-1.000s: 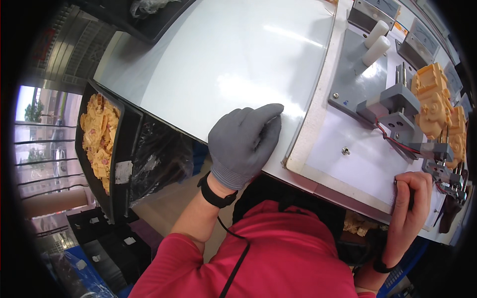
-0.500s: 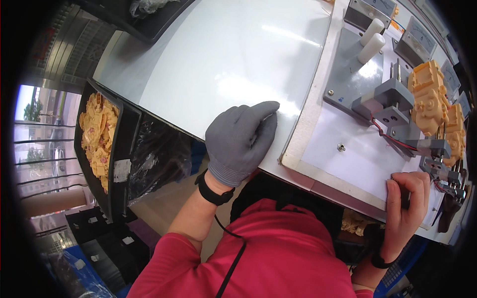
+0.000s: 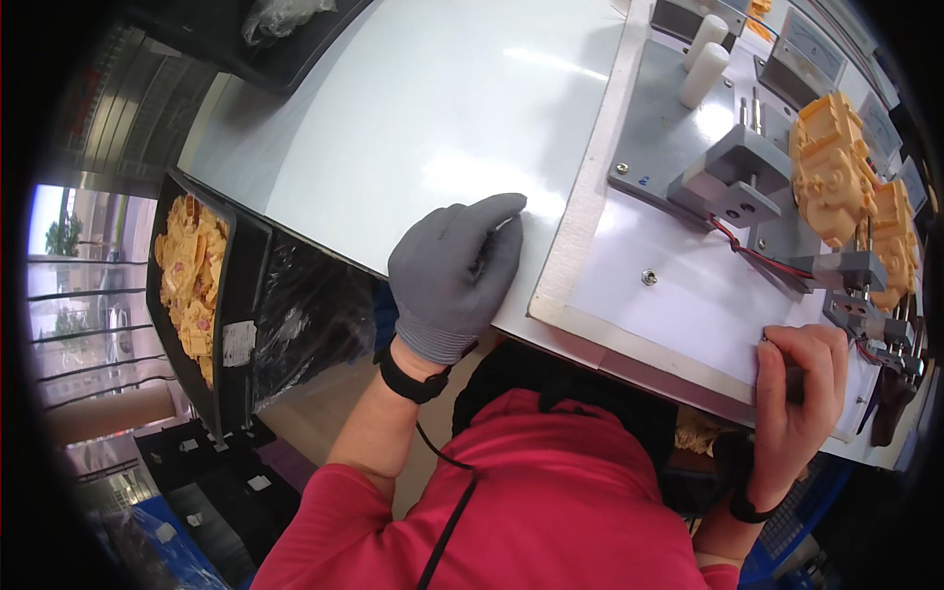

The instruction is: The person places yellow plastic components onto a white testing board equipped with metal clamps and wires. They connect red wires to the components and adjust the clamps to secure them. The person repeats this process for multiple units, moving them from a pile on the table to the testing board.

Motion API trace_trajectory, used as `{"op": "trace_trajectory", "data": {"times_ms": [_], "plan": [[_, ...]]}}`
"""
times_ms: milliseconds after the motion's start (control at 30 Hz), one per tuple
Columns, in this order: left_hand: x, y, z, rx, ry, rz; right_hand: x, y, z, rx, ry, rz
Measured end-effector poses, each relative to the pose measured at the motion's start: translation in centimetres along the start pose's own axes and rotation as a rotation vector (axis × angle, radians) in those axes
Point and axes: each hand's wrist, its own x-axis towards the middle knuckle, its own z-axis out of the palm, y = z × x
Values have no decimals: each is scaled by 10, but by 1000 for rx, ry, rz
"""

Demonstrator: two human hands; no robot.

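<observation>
White worktop: gloved left hand rests flat, holding nothing; bare right hand grips the white board's edge, which could slip toward thin red wires.

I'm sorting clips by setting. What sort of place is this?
Probably a factory assembly bench: a grey metal fixture with wires on a white table, orange moulded plastic parts beside it, and a black bin holding more.

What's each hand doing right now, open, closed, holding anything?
Left hand: gloved, loosely curled, resting on the white table, holding nothing visible.
Right hand: bare, closed around a dark tool.
</observation>
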Motion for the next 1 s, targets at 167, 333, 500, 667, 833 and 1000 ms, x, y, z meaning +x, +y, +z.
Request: {"op": "trace_trajectory", "data": {"times_ms": [167, 333, 500, 667, 833, 1000], "plan": [[-1, 1, -3, 9, -42, -47, 2, -1, 0, -29, 22, -89], [2, -5, 8, -53, 66, 44, 3, -1, 0, -31, 42, -111], [-6, -10, 6, -138, 33, -25, 6, 2, 3, 22, 47, -102], [-8, -8, 8, -240, -6, -76, 4, 12, -3, 188, 124, -4], [-11, -12, 3, -264, -112, -167, 1, 16, -2, 183, 117, -15], [-12, -13, 0, -267, -162, -205, 6, 8, -6, 95, 6, -75]]}}
